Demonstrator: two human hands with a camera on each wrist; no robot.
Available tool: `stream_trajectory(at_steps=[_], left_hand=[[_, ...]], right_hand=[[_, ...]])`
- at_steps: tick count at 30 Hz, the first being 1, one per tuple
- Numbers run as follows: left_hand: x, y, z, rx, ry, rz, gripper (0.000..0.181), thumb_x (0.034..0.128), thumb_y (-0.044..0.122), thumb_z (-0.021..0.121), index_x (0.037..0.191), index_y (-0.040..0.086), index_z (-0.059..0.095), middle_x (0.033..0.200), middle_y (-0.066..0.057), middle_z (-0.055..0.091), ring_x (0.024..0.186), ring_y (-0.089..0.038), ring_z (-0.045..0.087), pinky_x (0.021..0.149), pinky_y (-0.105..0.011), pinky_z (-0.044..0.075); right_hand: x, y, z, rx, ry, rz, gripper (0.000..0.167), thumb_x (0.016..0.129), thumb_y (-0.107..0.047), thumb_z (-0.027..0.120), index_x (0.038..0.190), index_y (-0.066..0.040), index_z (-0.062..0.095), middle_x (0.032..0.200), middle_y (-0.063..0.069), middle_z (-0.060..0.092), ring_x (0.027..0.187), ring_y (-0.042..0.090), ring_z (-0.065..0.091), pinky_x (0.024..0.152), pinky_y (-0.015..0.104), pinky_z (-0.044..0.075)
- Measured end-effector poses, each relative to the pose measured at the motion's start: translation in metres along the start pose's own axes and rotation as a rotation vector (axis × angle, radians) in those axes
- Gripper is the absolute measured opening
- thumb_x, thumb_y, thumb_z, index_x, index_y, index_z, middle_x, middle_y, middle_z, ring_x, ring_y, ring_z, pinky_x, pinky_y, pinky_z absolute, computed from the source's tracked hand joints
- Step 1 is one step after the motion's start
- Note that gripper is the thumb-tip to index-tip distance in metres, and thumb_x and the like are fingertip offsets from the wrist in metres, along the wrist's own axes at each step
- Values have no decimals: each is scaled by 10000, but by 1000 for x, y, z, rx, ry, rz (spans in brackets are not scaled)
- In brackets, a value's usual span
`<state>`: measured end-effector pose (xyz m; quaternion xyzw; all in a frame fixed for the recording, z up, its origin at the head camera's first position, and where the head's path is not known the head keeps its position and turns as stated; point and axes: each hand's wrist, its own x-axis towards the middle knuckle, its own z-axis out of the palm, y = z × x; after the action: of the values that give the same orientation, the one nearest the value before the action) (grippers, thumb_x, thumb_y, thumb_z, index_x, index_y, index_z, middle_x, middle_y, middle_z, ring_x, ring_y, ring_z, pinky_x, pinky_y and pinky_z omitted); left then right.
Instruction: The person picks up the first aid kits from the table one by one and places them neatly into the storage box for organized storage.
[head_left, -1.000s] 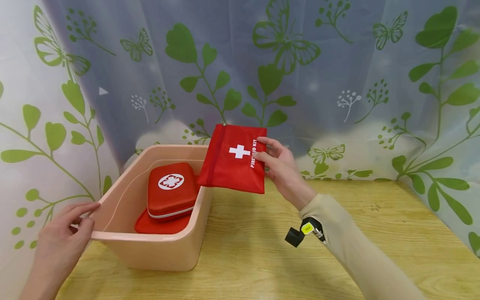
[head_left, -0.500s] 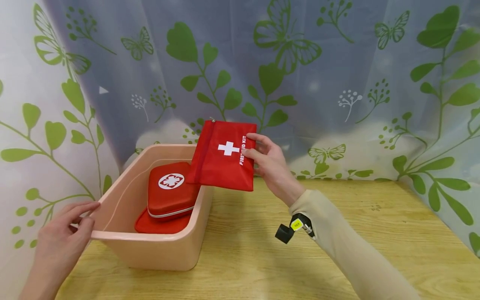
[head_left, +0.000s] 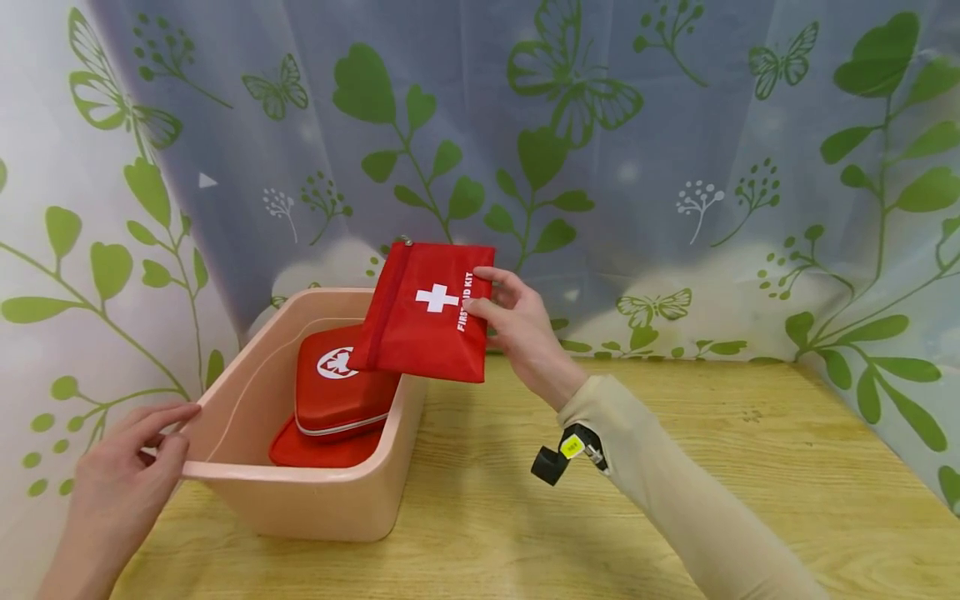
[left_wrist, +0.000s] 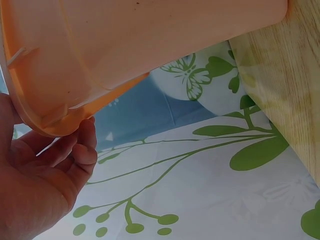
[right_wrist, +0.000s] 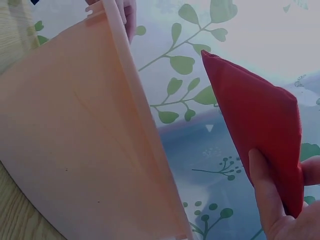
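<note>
My right hand [head_left: 528, 325] pinches the right edge of a red first aid pouch [head_left: 408, 333], thumb on the printed front. The zipped end of the pouch hangs over the right rim of a peach plastic bin [head_left: 322, 500]. In the right wrist view the pouch [right_wrist: 260, 120] shows edge-on, apart from the bin wall [right_wrist: 75, 140]. Inside the bin lies a red zip case [head_left: 341, 408] with a white emblem, partly covered by the pouch. Beneath it is another flat red item [head_left: 322, 450]. My left hand [head_left: 127, 467] grips the bin's near-left rim, its fingers [left_wrist: 87, 135] curled at the lip.
The bin stands at the left of a wooden table [head_left: 600, 517]. A curtain [head_left: 465, 125] with green leaves and butterflies hangs behind and along the sides. A small black camera [head_left: 550, 465] is strapped to the right wrist.
My right hand has carried the red pouch leftward, further over the bin, so that it now overlaps the zip case's emblem. The left hand and the bin have stayed put.
</note>
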<state>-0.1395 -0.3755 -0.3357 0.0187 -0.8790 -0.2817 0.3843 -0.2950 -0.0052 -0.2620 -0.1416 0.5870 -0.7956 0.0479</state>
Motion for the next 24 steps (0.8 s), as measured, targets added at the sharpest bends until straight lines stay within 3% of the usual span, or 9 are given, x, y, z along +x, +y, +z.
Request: stream_trajectory(at_steps=[16, 24], left_hand=[[-2, -4, -3, -19, -47, -25, 222, 897, 36, 620, 1090, 33, 730, 1043, 354, 493, 713, 107, 479, 591, -80, 385], [-1, -2, -4, -6, -54, -25, 230, 904, 54, 615, 1100, 51, 733, 1042, 371, 485, 706, 98, 479, 585, -87, 388]], right_hand=[[4, 7, 23, 14, -38, -7, 433, 922, -6, 618, 1336, -99, 536, 1263, 124, 547, 1076, 298, 592, 717, 365, 576], [7, 10, 32, 28, -60, 4, 438, 932, 2, 602, 1352, -95, 521, 1277, 125, 541, 1089, 312, 588, 769, 417, 569]])
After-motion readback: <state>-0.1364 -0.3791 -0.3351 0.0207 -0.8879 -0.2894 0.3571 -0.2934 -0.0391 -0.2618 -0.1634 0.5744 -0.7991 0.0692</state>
